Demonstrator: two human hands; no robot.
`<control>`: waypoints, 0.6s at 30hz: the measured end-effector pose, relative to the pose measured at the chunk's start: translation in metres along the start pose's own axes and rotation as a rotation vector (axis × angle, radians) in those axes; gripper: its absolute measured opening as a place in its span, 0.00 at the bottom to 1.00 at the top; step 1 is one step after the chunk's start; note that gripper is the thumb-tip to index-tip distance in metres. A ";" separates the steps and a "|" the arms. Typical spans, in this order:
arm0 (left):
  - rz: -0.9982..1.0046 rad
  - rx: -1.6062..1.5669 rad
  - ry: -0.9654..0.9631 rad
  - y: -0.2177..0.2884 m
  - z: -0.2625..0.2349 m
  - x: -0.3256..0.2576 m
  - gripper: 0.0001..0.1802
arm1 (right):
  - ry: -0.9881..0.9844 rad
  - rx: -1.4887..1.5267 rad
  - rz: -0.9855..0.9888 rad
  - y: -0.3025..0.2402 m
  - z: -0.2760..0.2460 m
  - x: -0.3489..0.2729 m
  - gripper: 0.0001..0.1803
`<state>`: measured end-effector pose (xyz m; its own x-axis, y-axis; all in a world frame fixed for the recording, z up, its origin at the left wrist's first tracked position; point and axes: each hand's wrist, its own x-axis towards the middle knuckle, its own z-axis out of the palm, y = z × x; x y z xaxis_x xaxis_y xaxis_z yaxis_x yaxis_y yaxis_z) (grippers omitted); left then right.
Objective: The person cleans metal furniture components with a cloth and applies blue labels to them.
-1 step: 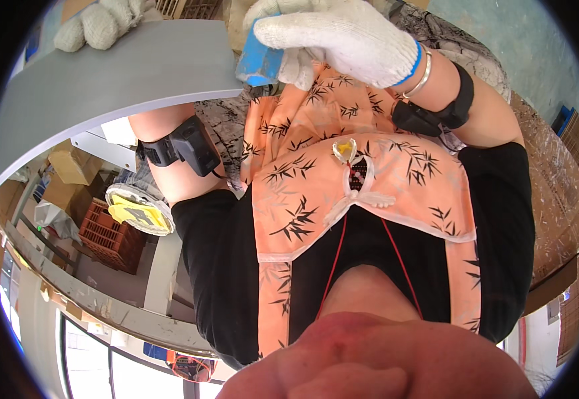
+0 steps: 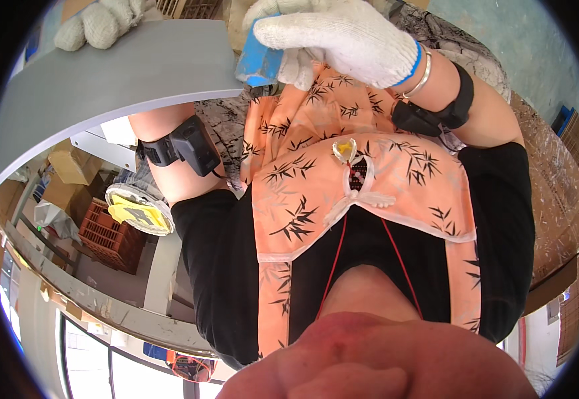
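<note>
Head view looks down our own front, so we start with the biggest thing, the grey board [image 2: 123, 73], which curves across the upper left with its near edge toward us. Below it hangs our orange apron [image 2: 369, 179], printed with dark leaves over a black shirt.

Both hands wear white knit gloves. Our right hand [image 2: 343, 40] is curled tight around a blue block [image 2: 259, 63], with the fingers wrapped over its top. The block sits at the board's right end, touching or just beside the edge; we cannot tell which. Our left hand [image 2: 96, 26] rests on the far side of the board, loosely bunched and holding nothing that we can see.

We judge the step in hand to be working the board's edge with the block while the other hand steadies the panel. Any stroke along that edge would call for firm pressure from the left hand and a flat, even block.

Smaller things: 2 black wrist units [image 2: 190, 146], a red crate [image 2: 110, 239] on the floor, and a yellow disc [image 2: 136, 209] beside it.
</note>
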<state>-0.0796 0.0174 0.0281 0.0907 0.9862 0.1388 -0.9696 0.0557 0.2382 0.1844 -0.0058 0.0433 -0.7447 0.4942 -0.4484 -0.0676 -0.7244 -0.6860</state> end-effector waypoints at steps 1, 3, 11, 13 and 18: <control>0.001 0.008 -0.005 -0.001 0.000 -0.001 0.10 | 0.000 0.000 0.001 0.001 0.000 0.001 0.19; 0.007 0.024 -0.011 -0.002 0.000 -0.001 0.10 | 0.022 -0.009 0.014 0.004 -0.001 0.004 0.19; -0.014 0.201 -0.130 0.013 -0.026 0.011 0.13 | -0.086 0.068 -0.007 0.006 -0.002 0.002 0.19; -0.020 0.370 -0.226 0.026 -0.037 0.022 0.14 | -0.137 0.043 -0.026 -0.005 0.005 -0.006 0.18; 0.091 0.428 0.117 -0.026 -0.021 0.052 0.16 | -0.053 0.115 -0.370 -0.026 -0.026 -0.022 0.17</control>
<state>-0.0545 0.0708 0.0085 -0.0408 0.9964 0.0742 -0.7887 -0.0777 0.6098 0.2198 0.0149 0.0558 -0.6893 0.7087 -0.1502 -0.4098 -0.5524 -0.7259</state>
